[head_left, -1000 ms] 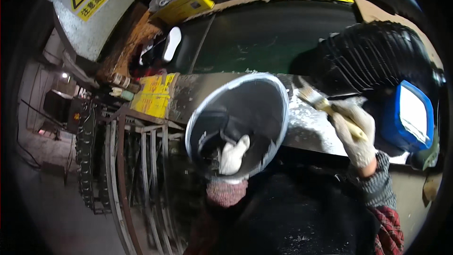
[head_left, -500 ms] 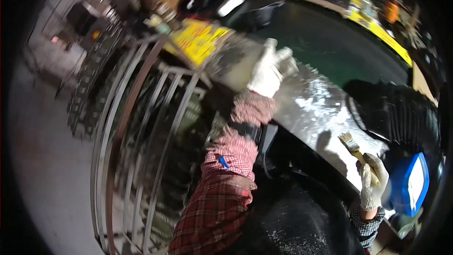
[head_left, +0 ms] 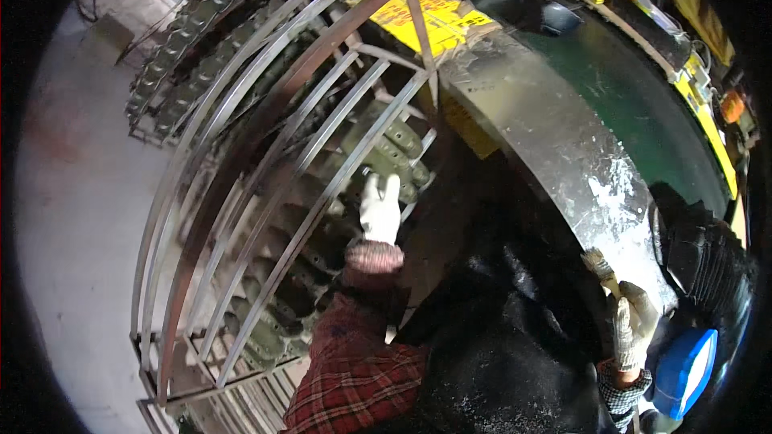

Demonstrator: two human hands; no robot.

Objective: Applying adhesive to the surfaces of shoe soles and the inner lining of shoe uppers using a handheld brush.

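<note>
My left hand [head_left: 380, 210], in a white glove, reaches in beside the metal rack with its fingers stretched out and apart. Its fingertips are at the dark green moulded pieces [head_left: 394, 149] on the rack; whether they touch is hard to tell. These pieces are rounded and lie in rows, partly hidden by the bars. My right hand [head_left: 637, 323], gloved too, is closed around a paintbrush [head_left: 599, 265] with a wooden handle. The bristles point up and left, over the near end of a metal worktop [head_left: 563, 145] smeared with white.
Curved bars of the rack [head_left: 265, 133] stand at left, with another loaded rack [head_left: 201, 28] behind. A yellow printed sheet [head_left: 430, 20] lies at the worktop's far end. Beyond is a dark green surface [head_left: 627, 104]. A blue-edged container [head_left: 683, 374] and black stacked material [head_left: 708, 261] are at right.
My left hand has swung from above the worktop down and left to the rack. The view has turned left. My right hand keeps hold of the paintbrush.
</note>
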